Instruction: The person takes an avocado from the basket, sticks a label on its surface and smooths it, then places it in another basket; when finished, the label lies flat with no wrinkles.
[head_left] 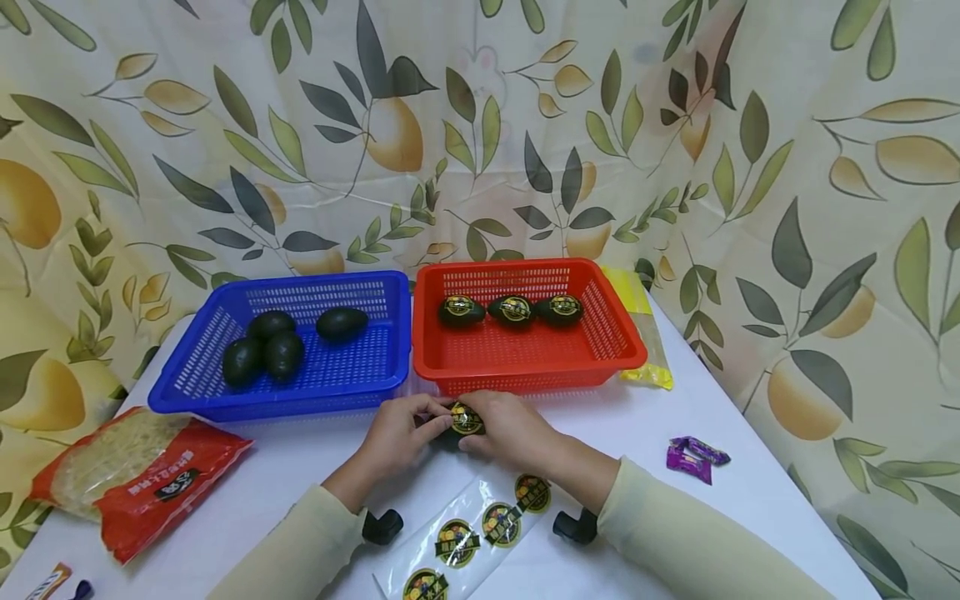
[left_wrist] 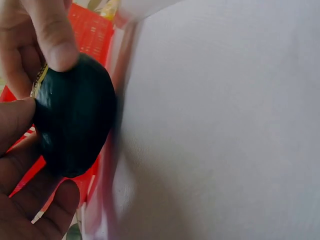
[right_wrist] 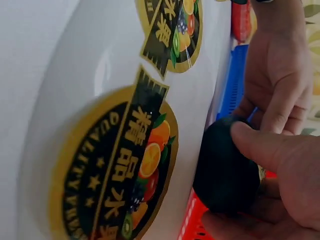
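A dark green avocado [left_wrist: 77, 117] is between both hands near the front of the red basket. It carries a round black-and-gold sticker [head_left: 467, 419] facing up. My right hand [head_left: 512, 427] grips its right end, thumb on the near side and fingers over the far side. My left hand [head_left: 405, 433] holds the other end, its thumb and fingertips right at the sticker's edge. In the right wrist view the avocado's [right_wrist: 225, 170] near side shows, with the right thumb on it. A sheet of matching stickers [head_left: 480, 533] lies just in front of the hands.
The blue basket [head_left: 281, 410] at back left holds several avocados. Three stickered avocados sit in the red basket [head_left: 528, 379]. A red snack bag [head_left: 161, 483] lies left, purple wrapped candies [head_left: 693, 458] right, and a yellow packet [head_left: 641, 333] beside the red basket.
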